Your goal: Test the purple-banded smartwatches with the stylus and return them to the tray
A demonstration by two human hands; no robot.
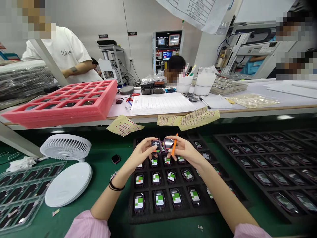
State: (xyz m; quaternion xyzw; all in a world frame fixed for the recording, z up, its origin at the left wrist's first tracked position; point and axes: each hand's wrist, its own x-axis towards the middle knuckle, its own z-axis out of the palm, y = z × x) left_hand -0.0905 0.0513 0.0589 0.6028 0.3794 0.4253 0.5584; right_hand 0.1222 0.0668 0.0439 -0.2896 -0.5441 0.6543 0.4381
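1. From where I stand, it's a pale-walled workroom, with a green worktop (104, 185) below a raised white shelf (250, 110).
2. The person's left hand (145, 150) grips a small dark watch (156, 143) with a lit screen, fingers behind it and the thumb over the lower part of its face.
3. The right hand (185, 148) pinches a second, shiny-faced watch (168, 143) just beside the first, and also has an orange stick (174, 145) between its fingers, slanting upright; whether the two watches touch I can't tell.
4. Both are held over the far part of a black foam tray (148, 217), whose pockets carry watches showing green and white screens.
5. Another black tray (250, 172) sits to the right; on the left a lone watch (115, 159) lies near a white fan (66, 181).
6. Up on the shelf are a pink foam tray (105, 105) and a printed sheet (160, 104), with yellow sticker sheets (199, 118) hanging off the edge.
7. Behind, someone in a white T-shirt (70, 46) stands at the left.
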